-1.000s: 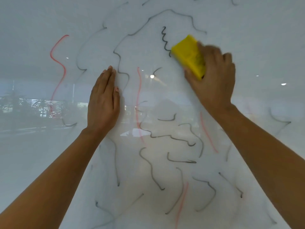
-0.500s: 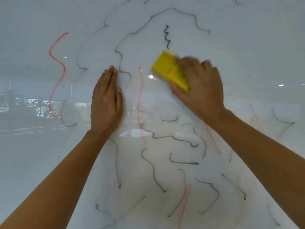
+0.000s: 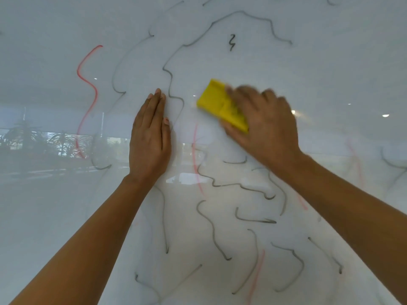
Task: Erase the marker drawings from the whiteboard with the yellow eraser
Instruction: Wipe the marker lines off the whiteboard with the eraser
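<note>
The glossy whiteboard (image 3: 319, 69) fills the view, covered with several grey and black squiggles and a few red lines. My right hand (image 3: 264, 126) grips the yellow eraser (image 3: 220, 104) and presses it flat against the board at centre, blurred by motion. A short black squiggle (image 3: 231, 42) remains above the eraser. A faded red line (image 3: 196, 164) runs down just below and left of it. My left hand (image 3: 150, 137) lies flat on the board with fingers together, to the left of the eraser, beside a grey wavy line (image 3: 174, 89).
A bright red wavy line (image 3: 88, 93) runs down the left part of the board. More grey strokes (image 3: 253, 219) and pale red strokes (image 3: 256, 274) cover the lower half between my forearms. Reflections of trees and lights show on the surface.
My right hand has swept the eraser down and to the left from the upper centre, wiping off the lower part of the black squiggle and the top of the red line. My left hand stayed flat.
</note>
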The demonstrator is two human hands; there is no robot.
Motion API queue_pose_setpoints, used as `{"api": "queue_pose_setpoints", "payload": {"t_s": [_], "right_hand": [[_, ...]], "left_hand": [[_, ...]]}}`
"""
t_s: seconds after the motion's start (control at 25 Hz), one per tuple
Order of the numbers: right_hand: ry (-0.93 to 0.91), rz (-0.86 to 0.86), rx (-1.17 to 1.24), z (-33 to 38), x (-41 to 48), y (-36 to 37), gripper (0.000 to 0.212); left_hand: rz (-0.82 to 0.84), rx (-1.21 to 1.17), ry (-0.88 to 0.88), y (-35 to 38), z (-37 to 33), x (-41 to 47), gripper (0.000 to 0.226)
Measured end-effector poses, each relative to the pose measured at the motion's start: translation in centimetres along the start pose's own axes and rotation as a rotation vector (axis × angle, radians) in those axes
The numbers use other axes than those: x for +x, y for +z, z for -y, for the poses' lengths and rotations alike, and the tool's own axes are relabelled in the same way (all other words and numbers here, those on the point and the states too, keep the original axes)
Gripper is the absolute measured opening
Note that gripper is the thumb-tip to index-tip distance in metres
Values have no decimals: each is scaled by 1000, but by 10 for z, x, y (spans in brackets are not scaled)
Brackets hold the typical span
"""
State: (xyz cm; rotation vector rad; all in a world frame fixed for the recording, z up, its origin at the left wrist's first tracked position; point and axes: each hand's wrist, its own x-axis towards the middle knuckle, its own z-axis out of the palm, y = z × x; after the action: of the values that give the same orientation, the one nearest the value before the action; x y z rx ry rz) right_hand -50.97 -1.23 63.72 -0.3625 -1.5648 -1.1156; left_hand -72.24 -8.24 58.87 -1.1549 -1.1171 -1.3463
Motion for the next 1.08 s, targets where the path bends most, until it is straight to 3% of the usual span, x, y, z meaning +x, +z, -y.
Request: {"api": "queue_pose_setpoints", "payload": {"t_s": [0.08, 0.16, 0.36, 0.48, 0.72, 0.8, 0.96, 1.08], "right_hand": [[239, -7, 20, -5, 38, 5, 57], [337, -2, 43, 9, 61, 11, 58], [-105, 0, 86, 65, -10, 12, 55], [-224, -17, 50, 54, -34, 10, 52], [219, -15, 50, 56, 33, 18, 57], [120, -23, 50, 76, 16, 20, 59], [-313, -15, 89, 92, -59, 11, 53], [-348, -29, -13, 69, -50, 13, 53]], "left_hand": [[-1, 0, -1, 1, 0, 0, 46], [-4, -32, -11, 0, 0, 1, 46], [-32, -295, -110, -7, 1, -2, 44], [-15, -386, -128, -12, 1, 0, 45], [-26, -614, -260, -18, 3, 3, 45], [-28, -655, -294, -23, 5, 7, 43], [-72, -446, -196, -39, 15, 4, 39], [-113, -286, -202, -48, 34, -8, 38]]}}
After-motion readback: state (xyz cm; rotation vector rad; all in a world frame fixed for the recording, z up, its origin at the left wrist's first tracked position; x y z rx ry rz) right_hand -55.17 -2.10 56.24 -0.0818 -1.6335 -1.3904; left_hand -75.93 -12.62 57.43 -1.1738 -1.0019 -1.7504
